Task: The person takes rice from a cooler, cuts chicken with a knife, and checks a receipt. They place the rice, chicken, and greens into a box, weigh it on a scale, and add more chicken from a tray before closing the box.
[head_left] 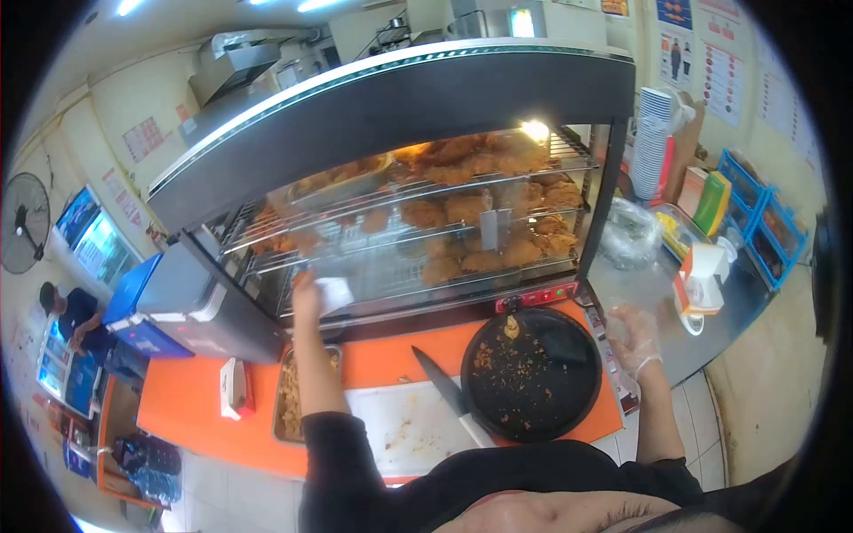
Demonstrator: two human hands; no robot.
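My left hand [307, 298] reaches up to the front of a lit glass food warmer [382, 324]. Its fingers look closed on a white piece [335, 295], probably paper, blurred against the glass. Behind the glass, several pieces of fried chicken [464, 210] lie on wire racks. My right hand [633, 339], in a clear plastic glove, hovers by the right edge of the counter. Its fingers are loosely apart and nothing shows in them. Left of it sits a round black tray [533, 391] with crumbs and a small fried scrap [512, 328].
A knife [449, 391] lies across the white cutting board [400, 444], against the black tray. Left are a metal pan of crumbs [290, 400] and a small carton [235, 389]. Stacked cups [653, 142] and blue baskets [755, 213] stand right. A person [75, 320] stands far left.
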